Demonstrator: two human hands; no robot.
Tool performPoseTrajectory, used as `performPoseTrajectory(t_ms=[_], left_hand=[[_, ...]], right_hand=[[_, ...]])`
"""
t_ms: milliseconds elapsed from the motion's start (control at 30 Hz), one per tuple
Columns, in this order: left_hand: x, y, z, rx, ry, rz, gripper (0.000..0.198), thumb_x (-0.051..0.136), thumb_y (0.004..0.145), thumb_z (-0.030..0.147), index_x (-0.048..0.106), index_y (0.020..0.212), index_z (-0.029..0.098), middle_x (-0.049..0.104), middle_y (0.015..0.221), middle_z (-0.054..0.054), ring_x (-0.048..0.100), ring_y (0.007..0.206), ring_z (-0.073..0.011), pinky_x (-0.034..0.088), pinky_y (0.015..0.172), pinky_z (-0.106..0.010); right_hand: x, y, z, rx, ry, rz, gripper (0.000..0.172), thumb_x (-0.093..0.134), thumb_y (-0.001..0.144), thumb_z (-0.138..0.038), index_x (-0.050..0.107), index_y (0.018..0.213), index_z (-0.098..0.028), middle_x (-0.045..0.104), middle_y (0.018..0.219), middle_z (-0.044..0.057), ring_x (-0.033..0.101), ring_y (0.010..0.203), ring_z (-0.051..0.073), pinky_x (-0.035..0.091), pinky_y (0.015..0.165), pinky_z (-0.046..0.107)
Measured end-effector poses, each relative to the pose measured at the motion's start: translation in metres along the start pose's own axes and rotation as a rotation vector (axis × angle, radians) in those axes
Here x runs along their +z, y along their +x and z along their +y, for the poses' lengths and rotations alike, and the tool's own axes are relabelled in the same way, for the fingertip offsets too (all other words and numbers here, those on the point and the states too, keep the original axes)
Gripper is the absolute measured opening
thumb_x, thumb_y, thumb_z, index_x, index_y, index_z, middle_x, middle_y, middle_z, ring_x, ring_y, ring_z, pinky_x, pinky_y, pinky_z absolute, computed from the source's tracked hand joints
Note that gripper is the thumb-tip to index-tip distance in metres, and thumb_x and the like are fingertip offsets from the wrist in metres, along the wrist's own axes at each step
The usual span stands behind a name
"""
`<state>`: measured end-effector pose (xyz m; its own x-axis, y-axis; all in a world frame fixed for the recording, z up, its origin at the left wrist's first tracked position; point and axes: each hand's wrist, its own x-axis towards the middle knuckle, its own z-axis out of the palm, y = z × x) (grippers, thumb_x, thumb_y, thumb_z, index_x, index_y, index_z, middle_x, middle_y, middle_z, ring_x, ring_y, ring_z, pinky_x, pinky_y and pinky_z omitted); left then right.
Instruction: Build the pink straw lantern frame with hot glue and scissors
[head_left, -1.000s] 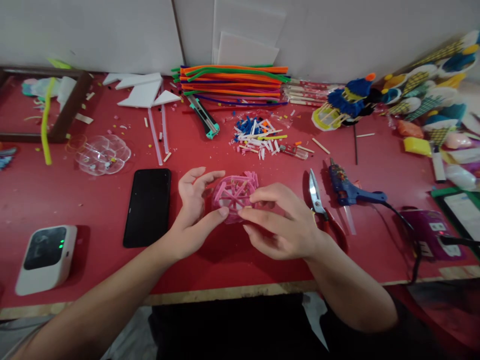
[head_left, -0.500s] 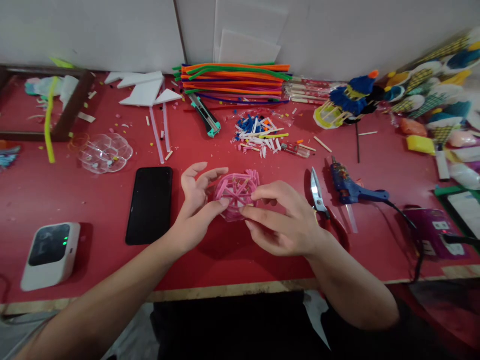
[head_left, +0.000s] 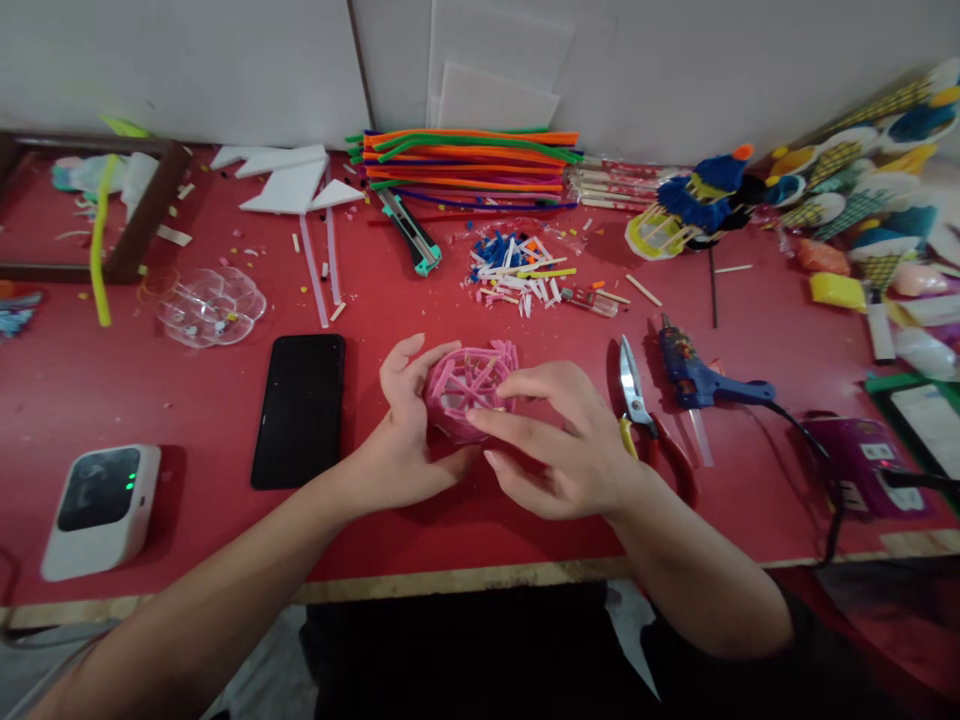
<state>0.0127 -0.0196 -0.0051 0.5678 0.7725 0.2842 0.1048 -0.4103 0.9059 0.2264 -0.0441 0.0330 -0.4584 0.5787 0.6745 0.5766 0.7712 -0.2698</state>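
Observation:
A small pink lattice dome made of straw pieces [head_left: 466, 388] sits just above the red table [head_left: 187, 400], held between both hands. My left hand [head_left: 409, 430] cups its left side, fingers curled round the rim and thumb underneath. My right hand [head_left: 559, 440] pinches its right and lower edge with thumb and fingertips. Both forearms come in from the bottom of the view.
A black phone [head_left: 298, 408] lies left of the hands, a white device with green lights [head_left: 97, 510] further left. Scissors [head_left: 637, 400] and a blue glue gun [head_left: 701, 375] lie to the right. Cut straw bits [head_left: 517, 270], long coloured straws [head_left: 465, 160], a craft knife [head_left: 409, 232] and a clear tray [head_left: 210, 305] lie behind.
My left hand has closed in from spread fingers to a cupping grip on the dome's left side. My right hand has shifted slightly along the lower edge.

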Motion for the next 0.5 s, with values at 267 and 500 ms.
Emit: performPoseTrajectory(t_ms=[267,500], left_hand=[[0.0034,0.0023,-0.0025,0.022,-0.046,0.043,0.102,0.079,0.08,0.013,0.008,0.15,0.034,0.038,0.155,-0.021,0.043,0.148,-0.0343,0.04,0.12,-0.062],[0.0029,0.001,-0.0067,0.058,0.053,0.013,0.098,0.075,0.086,0.016,0.004,0.152,0.031,0.033,0.156,-0.023,0.035,0.152,-0.0338,0.032,0.123,-0.067]], right_hand=[[0.0042,-0.0025,-0.003,0.052,-0.028,-0.038,0.029,0.061,0.087,-0.028,0.072,0.113,-0.021,0.062,0.118,0.009,0.061,0.106,0.025,0.048,0.095,0.047],[0.0062,-0.0035,-0.0032,0.067,-0.03,-0.043,0.03,0.062,0.085,-0.027,0.07,0.114,-0.026,0.062,0.121,0.007,0.061,0.107,0.025,0.046,0.096,0.047]])
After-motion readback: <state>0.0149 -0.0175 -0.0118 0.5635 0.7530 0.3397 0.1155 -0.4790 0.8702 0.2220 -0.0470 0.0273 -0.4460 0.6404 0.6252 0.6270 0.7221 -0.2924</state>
